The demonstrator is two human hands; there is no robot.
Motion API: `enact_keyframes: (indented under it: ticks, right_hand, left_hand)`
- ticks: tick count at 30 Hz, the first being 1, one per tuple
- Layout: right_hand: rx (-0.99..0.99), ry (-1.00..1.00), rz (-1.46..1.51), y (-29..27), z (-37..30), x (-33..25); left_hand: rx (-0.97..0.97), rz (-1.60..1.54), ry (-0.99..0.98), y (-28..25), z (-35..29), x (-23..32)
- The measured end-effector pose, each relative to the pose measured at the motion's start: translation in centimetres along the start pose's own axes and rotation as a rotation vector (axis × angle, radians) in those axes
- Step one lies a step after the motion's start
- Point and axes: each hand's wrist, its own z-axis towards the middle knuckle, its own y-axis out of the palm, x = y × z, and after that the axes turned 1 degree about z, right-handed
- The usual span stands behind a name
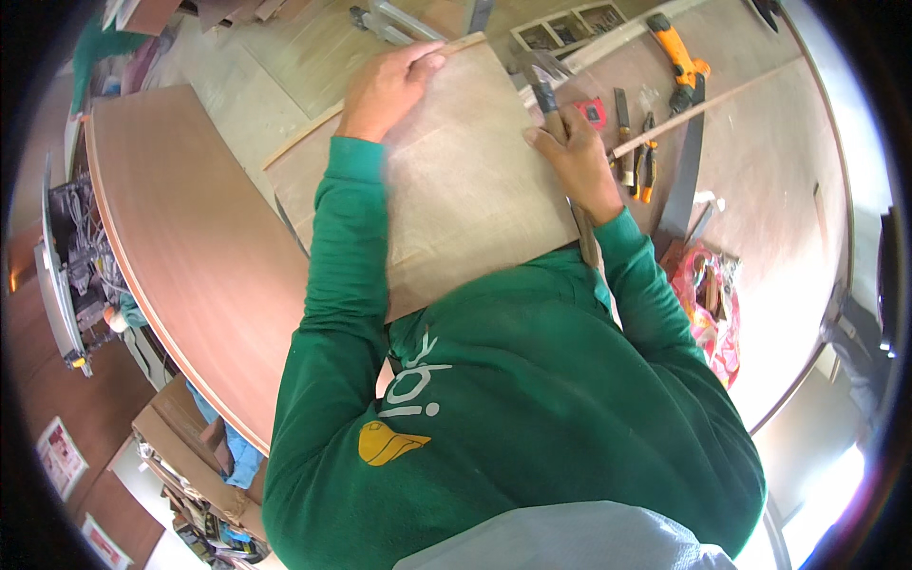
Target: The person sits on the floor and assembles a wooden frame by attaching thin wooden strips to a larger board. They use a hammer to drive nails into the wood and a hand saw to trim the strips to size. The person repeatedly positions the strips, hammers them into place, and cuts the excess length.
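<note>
A pale rectangular wooden panel (465,161) leans against my lap, with a thin wooden strip (302,139) along its far edge. My left hand (388,87) is closed at that edge, thumb and fingers around the wood; its fingertips are partly hidden. In my right hand (578,157) is a hammer (545,93), gripped by the handle, its metal head pointing away beyond the panel's right side. Close to the right hand lie a red tape measure (591,112) and a chisel-like tool (623,133).
On the right worktop are an orange power tool (673,55), yellow-handled pliers (648,171), a handsaw (682,195) and a pink plastic bag (711,328) of wood pieces. A curved brown panel (180,228) stands at left. A divided box (568,30) lies ahead. Another person's green sleeve (95,57) shows far left.
</note>
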Motion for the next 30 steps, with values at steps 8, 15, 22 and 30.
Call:
enact_keyframes:
  ticks: [8,15,22,30]
  right_hand:
    - [0.167,-0.141,0.078,-2.8,0.0,0.1]
    - [0.373,-0.156,-0.055,-20.4,5.3,0.9]
    - [0.443,-0.027,0.095,-28.4,5.8,12.5]
    - [0.484,0.209,-0.06,-24.5,3.9,21.5]
  left_hand:
    - [-0.021,-0.071,0.237,1.0,5.5,0.7]
    - [0.02,0.184,0.203,1.8,18.3,20.0]
    - [0.28,-0.126,0.176,9.4,20.5,16.5]
    - [0.151,0.073,-0.209,18.1,20.3,8.8]
